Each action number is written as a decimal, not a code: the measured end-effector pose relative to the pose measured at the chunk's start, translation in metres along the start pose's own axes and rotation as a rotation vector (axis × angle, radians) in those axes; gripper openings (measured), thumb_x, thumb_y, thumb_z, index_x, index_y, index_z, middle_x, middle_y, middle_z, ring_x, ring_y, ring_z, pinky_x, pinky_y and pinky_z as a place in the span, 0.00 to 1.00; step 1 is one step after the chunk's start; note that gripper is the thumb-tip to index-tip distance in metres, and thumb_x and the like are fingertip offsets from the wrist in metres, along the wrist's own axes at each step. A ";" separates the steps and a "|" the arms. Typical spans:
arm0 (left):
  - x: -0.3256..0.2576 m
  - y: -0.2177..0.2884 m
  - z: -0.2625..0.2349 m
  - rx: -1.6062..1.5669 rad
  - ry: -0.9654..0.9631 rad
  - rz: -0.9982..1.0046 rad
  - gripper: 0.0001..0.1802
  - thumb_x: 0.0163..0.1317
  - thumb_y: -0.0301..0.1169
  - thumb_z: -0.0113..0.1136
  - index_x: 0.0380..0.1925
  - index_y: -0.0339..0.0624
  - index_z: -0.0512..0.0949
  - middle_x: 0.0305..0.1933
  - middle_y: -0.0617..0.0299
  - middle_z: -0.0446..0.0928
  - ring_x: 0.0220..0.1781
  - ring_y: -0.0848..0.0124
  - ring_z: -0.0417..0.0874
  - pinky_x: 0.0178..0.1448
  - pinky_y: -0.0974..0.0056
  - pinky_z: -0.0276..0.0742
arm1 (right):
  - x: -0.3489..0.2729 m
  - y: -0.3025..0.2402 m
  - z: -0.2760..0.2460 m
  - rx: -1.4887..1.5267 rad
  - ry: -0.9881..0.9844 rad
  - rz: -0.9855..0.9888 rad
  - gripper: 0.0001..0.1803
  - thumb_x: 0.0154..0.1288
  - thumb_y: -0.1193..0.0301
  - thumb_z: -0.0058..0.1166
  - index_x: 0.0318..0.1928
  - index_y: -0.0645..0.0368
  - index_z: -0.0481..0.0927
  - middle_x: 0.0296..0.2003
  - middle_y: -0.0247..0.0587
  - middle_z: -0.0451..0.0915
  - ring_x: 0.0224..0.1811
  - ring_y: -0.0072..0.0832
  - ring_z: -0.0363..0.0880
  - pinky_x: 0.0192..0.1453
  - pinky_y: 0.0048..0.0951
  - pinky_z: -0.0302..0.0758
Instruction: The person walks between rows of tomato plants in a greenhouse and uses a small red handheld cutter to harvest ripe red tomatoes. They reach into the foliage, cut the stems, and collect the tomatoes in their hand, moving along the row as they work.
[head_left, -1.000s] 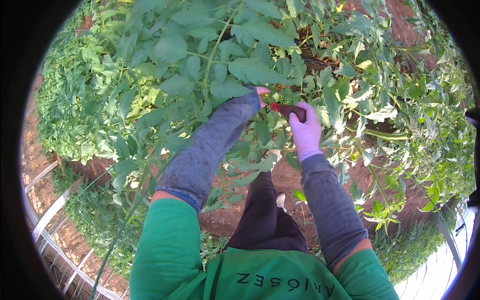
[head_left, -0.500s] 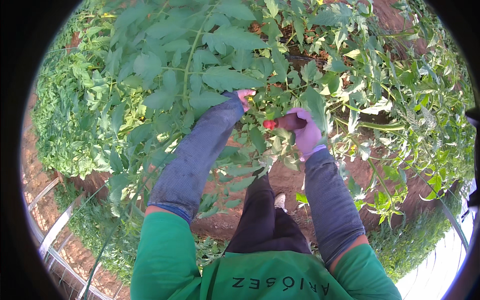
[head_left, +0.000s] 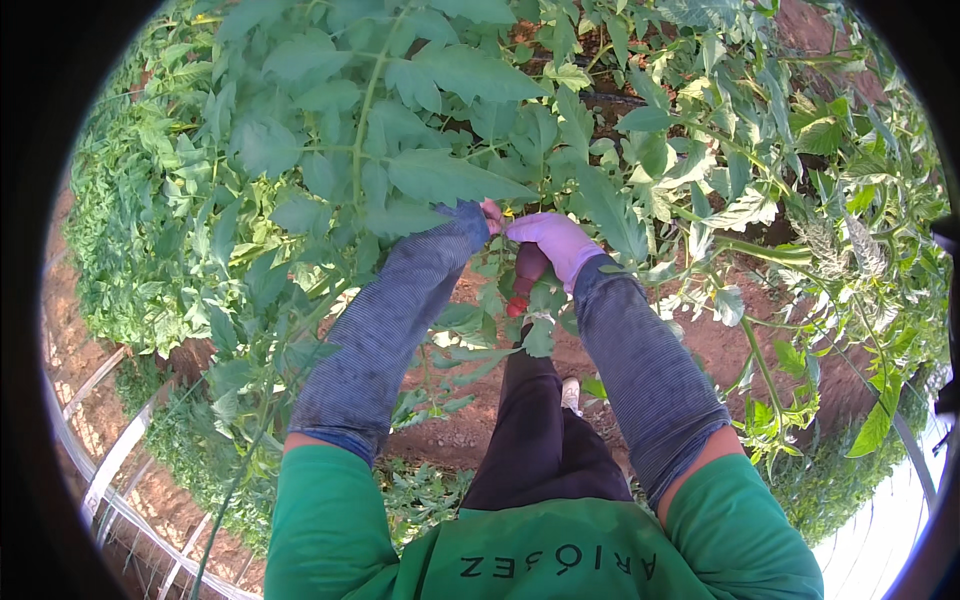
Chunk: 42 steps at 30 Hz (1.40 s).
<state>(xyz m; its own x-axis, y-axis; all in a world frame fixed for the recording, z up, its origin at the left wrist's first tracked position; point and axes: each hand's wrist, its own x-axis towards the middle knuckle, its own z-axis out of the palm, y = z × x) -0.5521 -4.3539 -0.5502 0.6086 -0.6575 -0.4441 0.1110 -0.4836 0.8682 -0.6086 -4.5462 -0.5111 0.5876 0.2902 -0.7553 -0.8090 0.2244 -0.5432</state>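
My right hand (head_left: 555,240), in a lilac glove, is closed on a dark red bottle-like thing (head_left: 532,262) with a bright red tip (head_left: 517,304) pointing down. Its fingertips reach left, almost meeting my left hand (head_left: 491,216). Only a few fingers of my left hand show, bent together beside a small yellow flower (head_left: 508,212). What they pinch is too small to make out. A large tomato leaf (head_left: 445,175) hangs in front, just above both hands.
Dense tomato plants (head_left: 150,240) fill both sides and the far area. A thick green stem (head_left: 765,252) runs across at the right. Pale rails (head_left: 115,455) stand at the lower left. Bare reddish soil (head_left: 440,440) shows around my legs (head_left: 535,440).
My right hand has moved left and slightly up to meet my left hand. The dark red thing has swung from pointing left to pointing down. My left hand has dropped slightly.
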 end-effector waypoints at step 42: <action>-0.171 0.188 0.198 -0.278 0.723 -0.033 0.14 0.63 0.24 0.48 0.48 0.38 0.74 0.47 0.56 0.77 0.51 0.72 0.75 0.57 0.70 0.68 | -0.515 0.321 -0.109 1.363 0.399 -0.185 0.09 0.60 0.65 0.53 0.31 0.56 0.73 0.27 0.32 0.72 0.29 0.26 0.71 0.44 0.37 0.72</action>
<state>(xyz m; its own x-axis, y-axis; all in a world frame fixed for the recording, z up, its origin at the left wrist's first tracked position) -0.7908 -4.4469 -0.3550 0.9525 -0.0589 -0.2987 0.2728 -0.2703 0.9233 -1.1720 -4.7250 -0.3369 0.4538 -0.0663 -0.8886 0.0545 0.9974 -0.0465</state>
